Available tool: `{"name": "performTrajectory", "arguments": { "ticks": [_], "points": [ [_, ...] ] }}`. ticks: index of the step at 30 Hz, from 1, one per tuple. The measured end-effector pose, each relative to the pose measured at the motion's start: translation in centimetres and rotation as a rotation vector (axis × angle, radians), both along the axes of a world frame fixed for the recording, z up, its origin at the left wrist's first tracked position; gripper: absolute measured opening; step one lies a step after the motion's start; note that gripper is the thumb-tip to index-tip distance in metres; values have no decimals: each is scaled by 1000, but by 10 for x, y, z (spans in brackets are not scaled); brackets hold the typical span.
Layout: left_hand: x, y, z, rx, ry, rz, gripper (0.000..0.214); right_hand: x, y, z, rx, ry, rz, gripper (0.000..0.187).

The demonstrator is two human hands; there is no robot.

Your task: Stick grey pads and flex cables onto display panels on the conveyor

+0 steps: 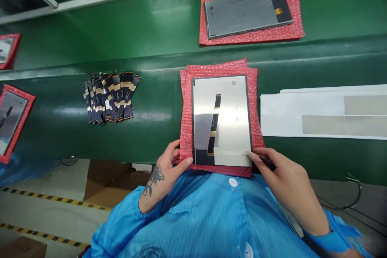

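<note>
A display panel (228, 129), silvery back up, lies in front of me on a stack of red bubble-wrap bags (252, 76). A black-and-gold flex cable (215, 117) rests lengthwise on it, its lower end over the panel's dark bottom strip. My left hand (169, 167) is closed on the lower left corner of the bags, thumb beside the panel's edge. My right hand (279, 171) is closed at the panel's lower right corner, thumb and index finger gripping its edge. Something dark shows under the right fingers; I cannot make out what it is.
A pile of flex cables (110, 96) lies left on the green bench. Another panel (244, 12) on red bubble wrap sits at the back. White sheets (281, 115) with greyish strips lie right. More wrapped panels (13, 117) are far left, near a blue sleeve (22, 171).
</note>
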State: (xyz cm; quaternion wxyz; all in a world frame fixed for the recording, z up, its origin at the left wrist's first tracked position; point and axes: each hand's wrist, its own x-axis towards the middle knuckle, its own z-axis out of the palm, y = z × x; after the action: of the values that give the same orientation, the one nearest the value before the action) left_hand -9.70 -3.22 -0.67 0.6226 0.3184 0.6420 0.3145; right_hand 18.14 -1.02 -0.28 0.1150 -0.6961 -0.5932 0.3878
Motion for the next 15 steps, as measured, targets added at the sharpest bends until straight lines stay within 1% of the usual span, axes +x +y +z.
{"name": "performTrajectory", "arguments": {
  "ticks": [2, 4, 7, 9, 11, 12, 14, 15],
  "points": [
    [4, 5, 1, -18, -62, 43, 45, 0, 8, 0, -29, 32, 10, 36],
    [7, 7, 2, -34, -121, 87, 40, 3, 13, 1, -33, 87, -10, 35],
    [12, 5, 4, -73, -258, 215, 42, 2, 16, 4, -58, 240, -53, 38],
    [16, 2, 5, -31, -351, 327, 51, -8, 14, 8, -92, 362, -29, 40],
    [21, -2, 5, 73, -392, 397, 62, -23, 13, 16, -150, 486, 72, 36],
    [23, -3, 5, 125, -388, 412, 65, -31, 13, 22, -180, 542, 168, 33],
    [28, -2, 5, 180, -344, 435, 64, -42, 18, 35, -213, 608, 422, 27],
    [29, 1, 5, 183, -314, 457, 62, -43, 26, 42, -220, 606, 550, 25]
  ]
}}
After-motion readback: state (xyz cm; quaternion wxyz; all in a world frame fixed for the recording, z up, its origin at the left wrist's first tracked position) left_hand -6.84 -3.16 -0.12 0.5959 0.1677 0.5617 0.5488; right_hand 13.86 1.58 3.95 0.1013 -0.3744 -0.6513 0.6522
